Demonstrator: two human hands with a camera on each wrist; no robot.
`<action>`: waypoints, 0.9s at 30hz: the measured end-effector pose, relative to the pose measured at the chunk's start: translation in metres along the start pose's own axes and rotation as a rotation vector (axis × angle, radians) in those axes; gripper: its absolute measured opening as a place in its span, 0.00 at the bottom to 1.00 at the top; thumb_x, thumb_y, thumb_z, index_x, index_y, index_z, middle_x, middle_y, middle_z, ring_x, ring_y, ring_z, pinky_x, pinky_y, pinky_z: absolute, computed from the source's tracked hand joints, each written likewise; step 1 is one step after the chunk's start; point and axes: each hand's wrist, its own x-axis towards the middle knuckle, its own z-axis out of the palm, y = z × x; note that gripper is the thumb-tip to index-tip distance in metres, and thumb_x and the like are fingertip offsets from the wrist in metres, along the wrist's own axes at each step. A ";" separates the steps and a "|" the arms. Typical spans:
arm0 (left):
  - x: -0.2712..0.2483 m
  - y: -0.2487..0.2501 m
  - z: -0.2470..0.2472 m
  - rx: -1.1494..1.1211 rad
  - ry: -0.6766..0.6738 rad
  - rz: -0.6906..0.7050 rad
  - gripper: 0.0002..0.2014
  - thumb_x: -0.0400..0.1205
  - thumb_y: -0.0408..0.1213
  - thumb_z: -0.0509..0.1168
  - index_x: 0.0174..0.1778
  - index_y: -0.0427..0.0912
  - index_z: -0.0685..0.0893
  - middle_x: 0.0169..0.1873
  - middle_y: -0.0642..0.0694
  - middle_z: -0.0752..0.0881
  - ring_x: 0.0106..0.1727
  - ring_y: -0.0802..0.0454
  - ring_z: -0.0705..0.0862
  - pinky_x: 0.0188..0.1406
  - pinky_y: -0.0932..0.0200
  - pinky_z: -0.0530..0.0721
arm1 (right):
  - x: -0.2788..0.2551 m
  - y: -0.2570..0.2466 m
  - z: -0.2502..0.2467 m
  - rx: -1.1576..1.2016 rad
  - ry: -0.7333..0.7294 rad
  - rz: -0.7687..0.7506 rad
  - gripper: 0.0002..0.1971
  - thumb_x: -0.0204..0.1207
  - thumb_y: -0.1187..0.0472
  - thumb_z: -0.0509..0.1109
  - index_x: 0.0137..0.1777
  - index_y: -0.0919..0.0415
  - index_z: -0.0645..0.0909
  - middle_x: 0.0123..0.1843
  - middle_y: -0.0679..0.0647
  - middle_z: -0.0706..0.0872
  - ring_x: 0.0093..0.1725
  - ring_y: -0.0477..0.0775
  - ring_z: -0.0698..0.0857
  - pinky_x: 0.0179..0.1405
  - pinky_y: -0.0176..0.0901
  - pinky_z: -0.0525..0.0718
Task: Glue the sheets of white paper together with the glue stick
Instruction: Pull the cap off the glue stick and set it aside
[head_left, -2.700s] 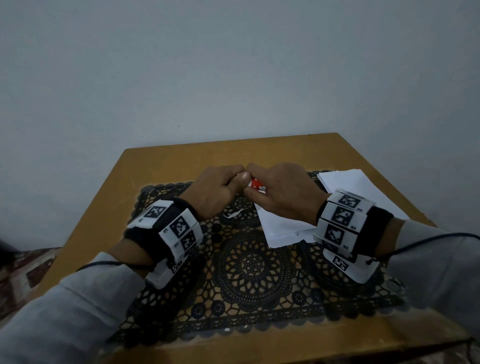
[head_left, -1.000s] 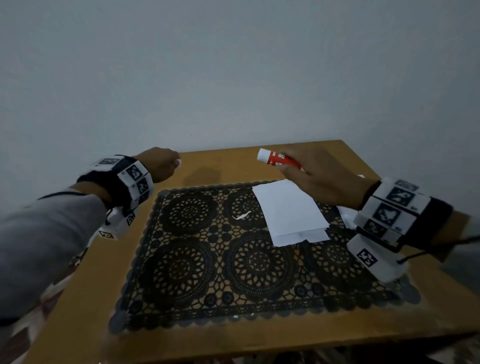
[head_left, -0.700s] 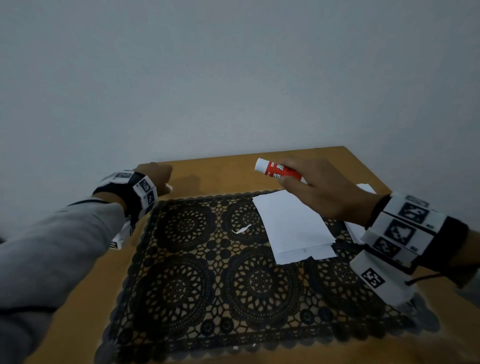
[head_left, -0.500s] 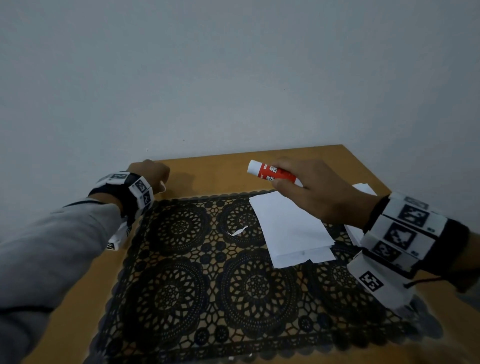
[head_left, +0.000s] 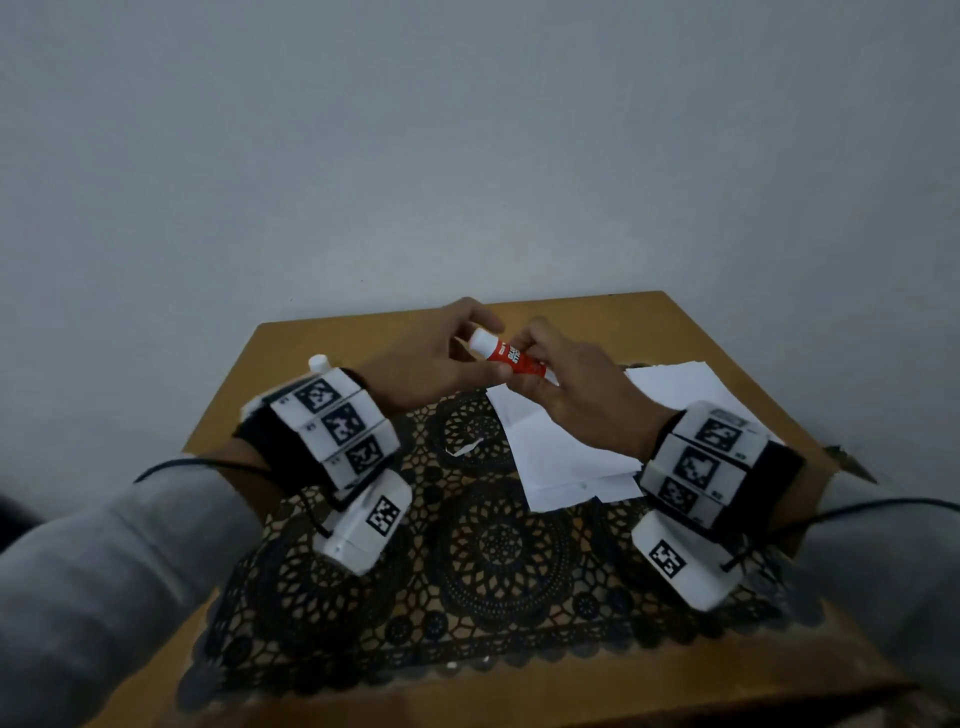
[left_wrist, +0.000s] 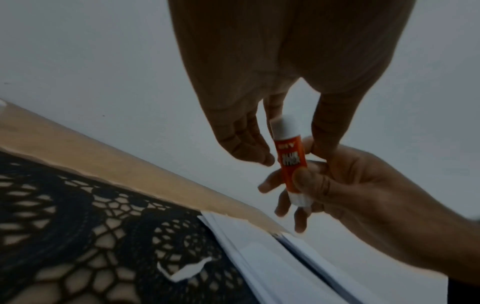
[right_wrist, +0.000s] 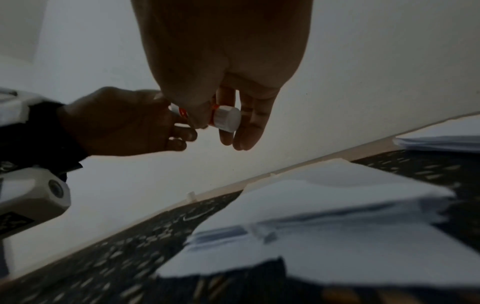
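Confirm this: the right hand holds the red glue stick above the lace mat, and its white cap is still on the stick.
Wrong on the cap. In the head view the white cap stands on the wooden table by the left wrist, off the glue stick. The right hand does hold the stick above the lace mat.

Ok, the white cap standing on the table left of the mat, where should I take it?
Pinch the cap across its round side wall, coming straight down from above. It looks upright on the bare table, just off the mat, with nothing touching it, so opposite sides of the wall are free and its short height leaves little to catch from the side.
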 end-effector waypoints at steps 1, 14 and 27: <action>-0.003 0.000 0.005 0.004 0.034 0.033 0.16 0.76 0.38 0.74 0.57 0.45 0.78 0.46 0.47 0.86 0.44 0.55 0.85 0.44 0.60 0.84 | -0.001 -0.001 0.002 -0.016 0.003 -0.008 0.11 0.82 0.49 0.66 0.55 0.52 0.68 0.46 0.52 0.87 0.38 0.53 0.84 0.35 0.53 0.82; -0.018 -0.031 0.022 -0.065 0.333 0.120 0.12 0.71 0.33 0.78 0.47 0.42 0.83 0.43 0.47 0.87 0.43 0.48 0.85 0.45 0.46 0.85 | 0.000 0.010 0.020 -0.023 -0.072 0.095 0.14 0.76 0.57 0.75 0.53 0.55 0.71 0.44 0.44 0.84 0.37 0.51 0.84 0.35 0.46 0.80; -0.019 -0.020 0.026 -0.348 0.376 0.082 0.10 0.70 0.26 0.76 0.42 0.36 0.82 0.35 0.45 0.85 0.35 0.58 0.84 0.36 0.65 0.84 | 0.002 0.014 0.020 0.034 -0.037 0.051 0.09 0.79 0.57 0.71 0.51 0.56 0.72 0.40 0.53 0.85 0.39 0.56 0.84 0.42 0.61 0.84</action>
